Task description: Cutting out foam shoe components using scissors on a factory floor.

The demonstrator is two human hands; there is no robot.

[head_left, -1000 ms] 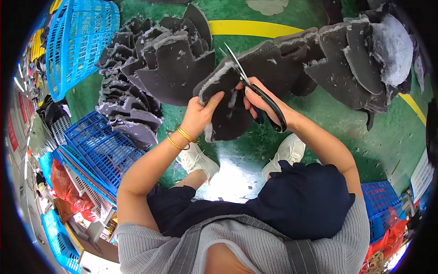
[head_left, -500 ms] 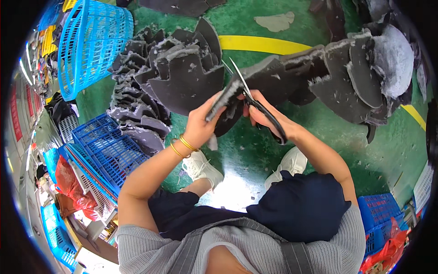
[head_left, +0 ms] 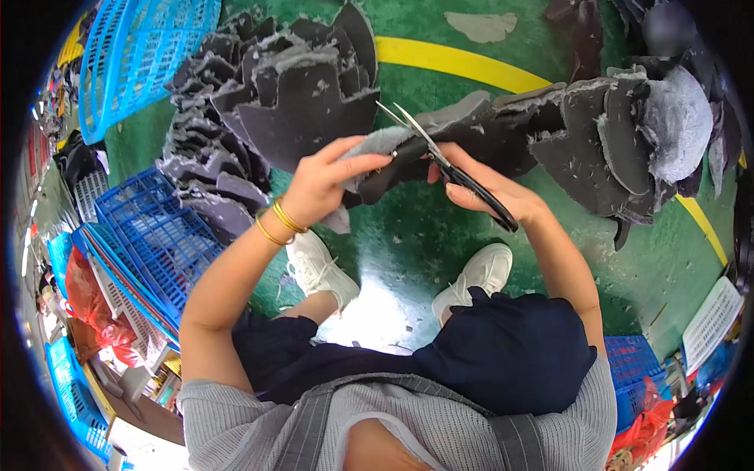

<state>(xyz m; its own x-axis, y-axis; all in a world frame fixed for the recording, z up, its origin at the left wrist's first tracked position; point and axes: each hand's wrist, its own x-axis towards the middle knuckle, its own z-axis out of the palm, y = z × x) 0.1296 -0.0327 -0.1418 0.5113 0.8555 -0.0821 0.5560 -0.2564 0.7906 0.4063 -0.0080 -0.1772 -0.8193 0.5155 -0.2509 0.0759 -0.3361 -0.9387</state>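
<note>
My left hand [head_left: 318,188], with two gold bangles at its wrist, pinches a grey fleece-backed fabric piece [head_left: 373,145] between thumb and fingers. In my right hand [head_left: 495,188] is a pair of scissors [head_left: 477,188] with black handles. Their slim silver blades stand slightly apart, pointing up and left across the far edge of the fabric. Ahead and left lies a heap of dark grey cut fabric pieces [head_left: 302,110] with fluffy edges. More dark fabric pieces [head_left: 585,149] stretch away to the right of the scissors, near the held piece.
A tall light-blue basket [head_left: 145,63] stands at the far left. Blue crates [head_left: 153,243] and a red plastic bag [head_left: 90,302] sit at my left; another blue crate [head_left: 628,369] is at my right. A yellow stripe [head_left: 463,63] crosses the green floor [head_left: 393,263]. A pale scrap [head_left: 481,27] lies beyond it.
My left hand and the fabric have shifted left and turned flatter, showing the paler fleece. The scissors have tilted further left. The whole view has shifted a little.
</note>
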